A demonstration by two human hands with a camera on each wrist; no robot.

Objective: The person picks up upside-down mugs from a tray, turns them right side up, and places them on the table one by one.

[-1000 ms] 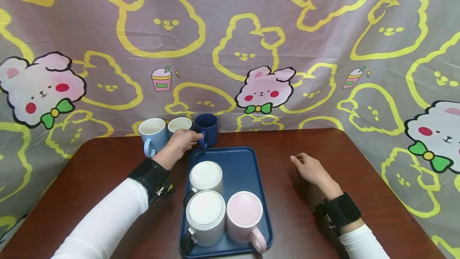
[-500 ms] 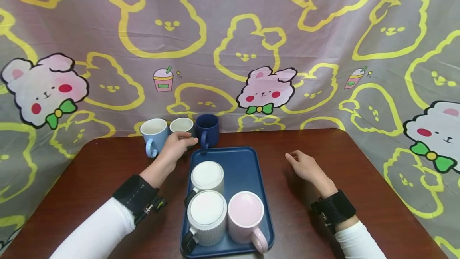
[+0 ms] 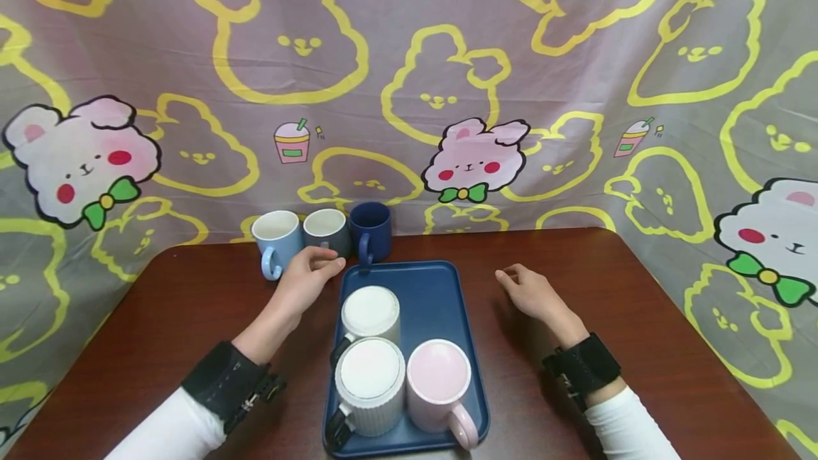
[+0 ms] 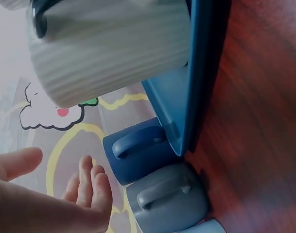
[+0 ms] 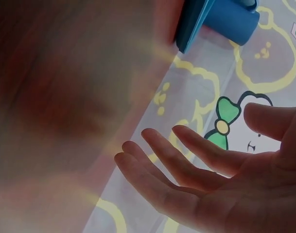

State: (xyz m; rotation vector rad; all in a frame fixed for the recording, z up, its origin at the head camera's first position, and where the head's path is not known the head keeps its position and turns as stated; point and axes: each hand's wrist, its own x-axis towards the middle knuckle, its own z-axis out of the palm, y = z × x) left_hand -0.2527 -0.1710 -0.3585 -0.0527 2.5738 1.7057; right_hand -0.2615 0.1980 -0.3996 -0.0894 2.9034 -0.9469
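Note:
My left hand [image 3: 305, 278] hovers in front of the dark grey mug [image 3: 329, 231], its fingers loosely bent and holding nothing. In the left wrist view a gap shows between its thumb and fingers, apart from the grey mug [image 4: 168, 196]. Beside that mug stand a light blue mug [image 3: 278, 234] on the left and a navy mug [image 3: 373, 229] on the right, handles facing me. My right hand [image 3: 534, 295] hangs over the table right of the blue tray [image 3: 427, 298], relaxed. In the right wrist view its fingers [image 5: 172, 167] hold nothing.
On the tray sit two white ribbed mugs, one behind [image 3: 371, 311] and one in front [image 3: 371, 378], with black handles, plus a pink mug [image 3: 438, 382]. The brown table [image 3: 211, 289] ends at a cartoon-print cloth [image 3: 409, 91] behind the row of mugs.
My left hand has drawn back from the navy mug's handle, toward me and to the left, uncovering the dark grey mug. My right hand has drifted slightly left.

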